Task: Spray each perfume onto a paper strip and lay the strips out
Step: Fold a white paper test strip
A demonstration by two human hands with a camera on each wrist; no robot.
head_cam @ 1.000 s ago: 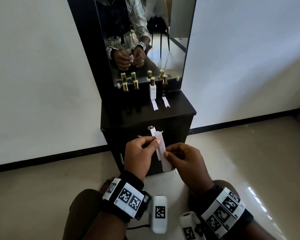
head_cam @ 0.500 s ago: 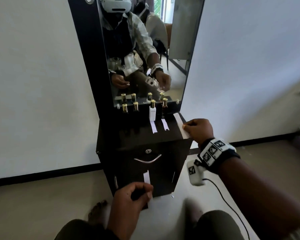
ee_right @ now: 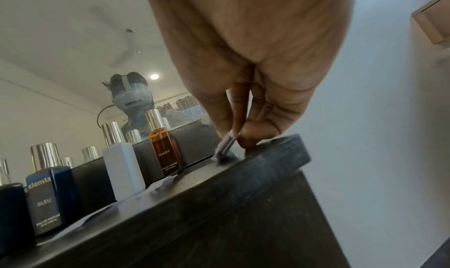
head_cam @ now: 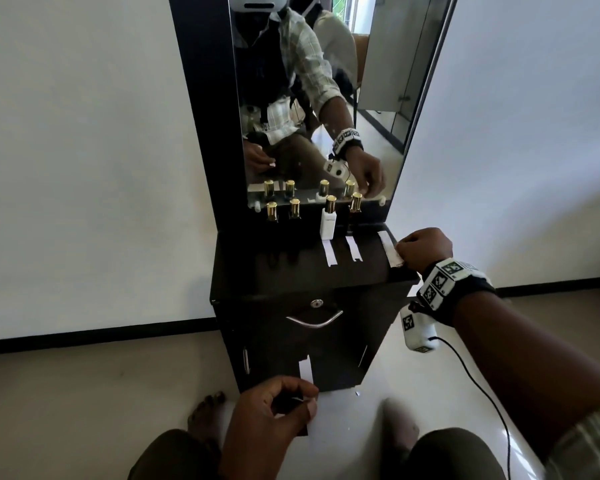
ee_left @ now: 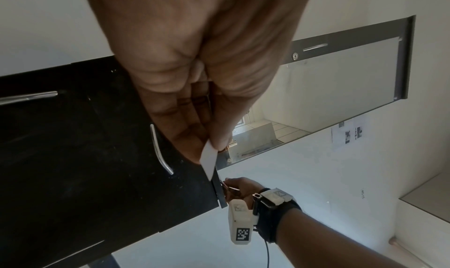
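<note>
Several gold-capped perfume bottles stand in a row before the mirror: two dark ones (head_cam: 272, 212), a white one (head_cam: 328, 221) and an amber one (head_cam: 355, 207). Two paper strips (head_cam: 330, 253) lie on the black cabinet top in front of the white and amber bottles. My right hand (head_cam: 400, 251) pinches the near end of a third strip (head_cam: 389, 248) that lies flat at the top's right edge. My left hand (head_cam: 305, 405) is low in front of the cabinet and pinches another white strip (head_cam: 306, 368), seen again as the strip (ee_left: 209, 160) in the left wrist view.
The black cabinet (head_cam: 309, 278) has a drawer with a metal handle (head_cam: 314, 322) and a tall mirror (head_cam: 316, 98) behind the bottles. My knees and a bare foot (head_cam: 205, 410) are on the glossy floor in front of it. White walls stand on both sides.
A second ago both hands held strips together near my lap. My right hand has since carried one strip up and set it down on the cabinet's right edge; my left hand stayed low with its strip.
</note>
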